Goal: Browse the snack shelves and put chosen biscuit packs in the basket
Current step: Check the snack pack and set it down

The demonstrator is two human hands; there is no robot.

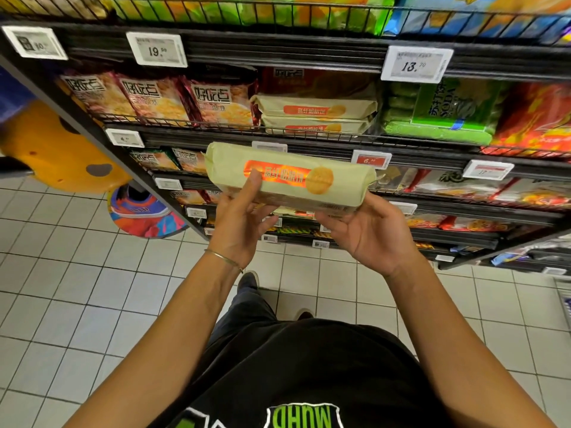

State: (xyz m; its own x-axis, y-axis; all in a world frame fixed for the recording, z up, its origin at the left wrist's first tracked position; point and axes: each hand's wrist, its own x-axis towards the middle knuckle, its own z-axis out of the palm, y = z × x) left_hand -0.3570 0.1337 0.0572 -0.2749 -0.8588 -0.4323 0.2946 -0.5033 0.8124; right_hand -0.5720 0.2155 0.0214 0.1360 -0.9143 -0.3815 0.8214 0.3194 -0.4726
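Note:
A pale cream biscuit pack (287, 168) with an orange label and a round biscuit picture is held up in front of the shelves. My left hand (241, 220) grips its left part, thumb lying across the orange label. My right hand (367, 233) holds the pack's right underside from below, palm up, fingers curled under it. Two more packs of the same kind (315, 114) lie stacked on the shelf just above. No basket is in view.
Black wire shelves (278, 131) hold red snack bags (154, 100) at left, green soda cracker packs (438, 115) and red packs (534, 118) at right. White price tags (415, 63) line the shelf edges. A yellow display (55, 149) stands at left. White tiled floor lies below.

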